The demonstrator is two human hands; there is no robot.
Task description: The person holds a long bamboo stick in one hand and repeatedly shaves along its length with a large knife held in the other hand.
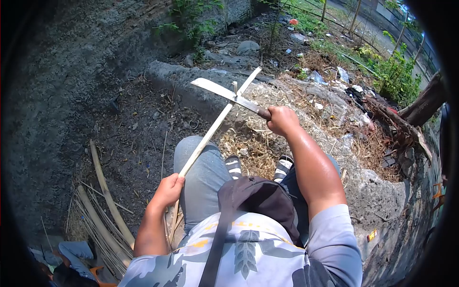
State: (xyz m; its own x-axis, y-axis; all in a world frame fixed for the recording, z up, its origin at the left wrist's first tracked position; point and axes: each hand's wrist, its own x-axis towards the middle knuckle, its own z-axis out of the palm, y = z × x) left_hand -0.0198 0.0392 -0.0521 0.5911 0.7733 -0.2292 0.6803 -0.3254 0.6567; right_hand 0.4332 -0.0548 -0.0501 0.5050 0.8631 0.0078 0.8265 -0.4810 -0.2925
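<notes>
Extending from the clenched left hand [168, 190], a strip [209, 136] crosses the machete [249, 104] the right hand [283, 121] grips.

Nothing legible; orange lettering [251, 225] across the patterned shirt [275, 258], too foreshortened to read

L hand [168, 191] grips strip [210, 131], lower end. R hand [282, 120] on knife [215, 89] handle; blade crosses strip nr upper end, curl [235, 87] standing up at crossing. Bag [258, 201] at waist. Poles [109, 186] on ground, L side.
</notes>
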